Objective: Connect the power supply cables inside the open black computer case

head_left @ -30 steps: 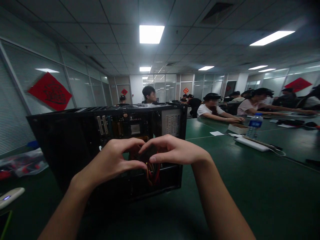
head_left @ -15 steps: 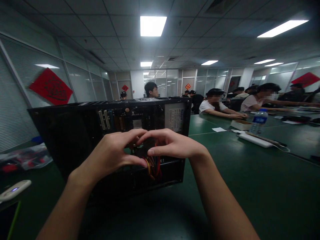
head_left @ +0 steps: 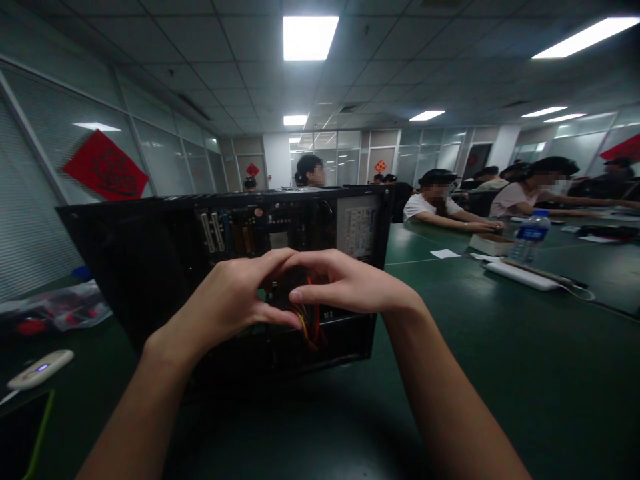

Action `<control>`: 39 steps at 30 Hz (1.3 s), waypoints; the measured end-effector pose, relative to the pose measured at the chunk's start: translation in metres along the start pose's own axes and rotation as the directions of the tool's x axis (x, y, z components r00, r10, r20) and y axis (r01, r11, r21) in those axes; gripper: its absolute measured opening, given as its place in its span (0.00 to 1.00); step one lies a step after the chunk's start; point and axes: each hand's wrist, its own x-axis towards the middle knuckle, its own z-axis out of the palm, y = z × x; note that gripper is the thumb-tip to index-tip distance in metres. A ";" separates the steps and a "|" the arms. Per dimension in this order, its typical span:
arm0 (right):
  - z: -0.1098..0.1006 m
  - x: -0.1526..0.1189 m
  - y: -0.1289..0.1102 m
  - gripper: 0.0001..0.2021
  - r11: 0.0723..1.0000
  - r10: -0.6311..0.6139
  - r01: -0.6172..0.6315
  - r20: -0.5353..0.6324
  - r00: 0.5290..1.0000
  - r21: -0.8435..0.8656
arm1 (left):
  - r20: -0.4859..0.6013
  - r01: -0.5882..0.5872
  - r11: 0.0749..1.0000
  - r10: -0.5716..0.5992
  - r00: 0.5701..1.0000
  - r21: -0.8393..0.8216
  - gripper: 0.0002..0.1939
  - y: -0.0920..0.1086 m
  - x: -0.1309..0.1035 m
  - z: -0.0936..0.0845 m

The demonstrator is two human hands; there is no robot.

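Note:
A black computer case (head_left: 150,247) stands open-sided on the green table, its boards and a labelled silver power supply (head_left: 356,230) showing. In front of the opening, my left hand (head_left: 245,287) and my right hand (head_left: 340,283) curve towards each other, fingertips meeting at the top. Both are closed around something dark at a bundle of red and yellow cables (head_left: 313,327). My left thumb presses by the yellow wires and my right thumb lies just above it. What the fingers grip is too dark to make out.
On the left lie a plastic bag (head_left: 60,307), a white device (head_left: 43,370) and a phone (head_left: 25,433). To the right are a water bottle (head_left: 533,237), an open box (head_left: 487,244) and a white power strip (head_left: 520,275). Several people sit beyond.
The view has shifted a little. My fingertips have come closer together at the top, and my right thumb has moved slightly left, covering more of the dark thing between my hands.

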 end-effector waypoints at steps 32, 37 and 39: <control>0.023 0.003 -0.003 0.24 0.982 0.178 -0.178 0.007 0.984 -0.061 | -0.015 -0.129 0.979 0.133 0.991 0.159 0.28 0.005 0.004 0.010; 0.018 0.004 0.003 0.21 0.990 0.084 -0.083 0.009 0.996 -0.112 | 0.015 -0.152 0.953 0.153 0.988 0.262 0.28 0.004 0.005 0.012; 0.016 0.005 0.005 0.20 0.990 0.057 -0.053 0.024 0.998 -0.133 | 0.028 -0.154 0.950 0.152 0.988 0.271 0.27 0.005 0.006 0.012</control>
